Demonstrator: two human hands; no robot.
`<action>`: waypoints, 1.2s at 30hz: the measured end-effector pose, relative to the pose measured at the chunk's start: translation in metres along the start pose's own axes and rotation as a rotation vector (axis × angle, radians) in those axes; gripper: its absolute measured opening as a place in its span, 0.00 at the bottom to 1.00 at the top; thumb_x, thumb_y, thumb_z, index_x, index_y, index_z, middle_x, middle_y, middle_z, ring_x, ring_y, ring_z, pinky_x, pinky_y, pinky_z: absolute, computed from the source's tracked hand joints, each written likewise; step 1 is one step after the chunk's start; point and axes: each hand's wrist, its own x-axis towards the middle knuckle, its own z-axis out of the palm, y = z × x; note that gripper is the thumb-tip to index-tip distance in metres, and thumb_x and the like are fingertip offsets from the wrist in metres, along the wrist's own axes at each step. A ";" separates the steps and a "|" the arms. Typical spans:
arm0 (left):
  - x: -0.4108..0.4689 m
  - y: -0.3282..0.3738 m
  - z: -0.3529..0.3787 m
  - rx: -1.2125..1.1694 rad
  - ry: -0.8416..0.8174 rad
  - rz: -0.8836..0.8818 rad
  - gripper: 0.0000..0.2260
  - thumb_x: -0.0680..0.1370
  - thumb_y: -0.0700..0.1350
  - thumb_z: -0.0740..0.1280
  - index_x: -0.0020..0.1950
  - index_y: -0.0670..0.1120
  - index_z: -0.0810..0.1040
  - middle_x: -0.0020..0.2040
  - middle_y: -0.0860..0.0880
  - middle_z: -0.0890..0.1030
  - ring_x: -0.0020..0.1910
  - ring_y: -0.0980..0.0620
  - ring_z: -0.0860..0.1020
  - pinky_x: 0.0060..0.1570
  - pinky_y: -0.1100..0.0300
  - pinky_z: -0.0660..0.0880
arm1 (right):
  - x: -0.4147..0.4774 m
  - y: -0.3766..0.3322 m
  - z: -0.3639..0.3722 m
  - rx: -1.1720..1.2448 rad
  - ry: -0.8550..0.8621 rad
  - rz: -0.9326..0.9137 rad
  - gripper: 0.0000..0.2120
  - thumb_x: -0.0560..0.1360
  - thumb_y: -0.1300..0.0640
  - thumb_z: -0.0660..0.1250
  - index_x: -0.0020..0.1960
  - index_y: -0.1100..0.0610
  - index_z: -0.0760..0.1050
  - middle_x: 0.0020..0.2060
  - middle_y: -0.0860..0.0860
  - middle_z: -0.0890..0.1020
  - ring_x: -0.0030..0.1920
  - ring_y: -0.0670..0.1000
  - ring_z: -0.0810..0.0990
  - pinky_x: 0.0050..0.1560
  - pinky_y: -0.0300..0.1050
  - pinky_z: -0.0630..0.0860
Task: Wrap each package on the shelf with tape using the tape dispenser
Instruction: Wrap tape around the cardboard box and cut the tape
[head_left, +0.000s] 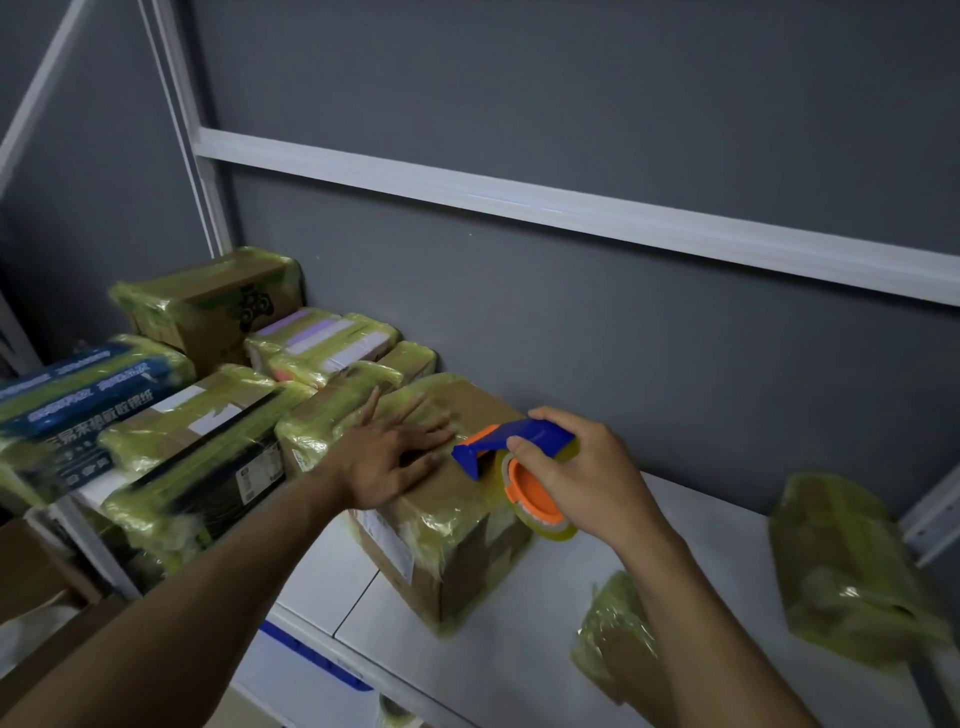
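Taped box (457, 525) near shelf (519, 649) front edge, left hand (395, 457) flat on it, fingers spread, right hand (587, 478) fingers clamped around tape dispenser (514, 441), label (387, 545) unreadable

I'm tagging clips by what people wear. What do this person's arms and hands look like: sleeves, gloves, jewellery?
The left arm and right arm are bare as far as the frame shows, no sleeve in view. The left hand and right hand wear no gloves, and no watch, bracelet or ring shows on either.
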 end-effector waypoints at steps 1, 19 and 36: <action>0.005 -0.007 -0.002 0.001 -0.013 0.021 0.30 0.80 0.69 0.41 0.79 0.62 0.62 0.78 0.67 0.56 0.81 0.60 0.39 0.75 0.45 0.27 | 0.000 -0.001 0.002 0.000 0.003 0.000 0.19 0.76 0.42 0.72 0.65 0.45 0.78 0.47 0.31 0.78 0.48 0.27 0.76 0.42 0.24 0.71; 0.011 0.000 0.004 -0.067 0.005 -0.069 0.31 0.74 0.61 0.45 0.78 0.65 0.64 0.78 0.66 0.59 0.79 0.63 0.56 0.79 0.52 0.54 | -0.004 -0.004 0.008 0.005 -0.003 0.014 0.21 0.75 0.41 0.73 0.66 0.44 0.79 0.49 0.30 0.80 0.49 0.27 0.76 0.42 0.23 0.70; 0.013 0.001 0.002 -0.101 -0.028 -0.063 0.30 0.74 0.62 0.46 0.76 0.65 0.66 0.78 0.68 0.59 0.78 0.65 0.55 0.79 0.51 0.52 | -0.042 -0.004 -0.002 0.016 0.056 0.002 0.17 0.77 0.43 0.72 0.65 0.44 0.79 0.50 0.36 0.82 0.51 0.31 0.78 0.42 0.23 0.72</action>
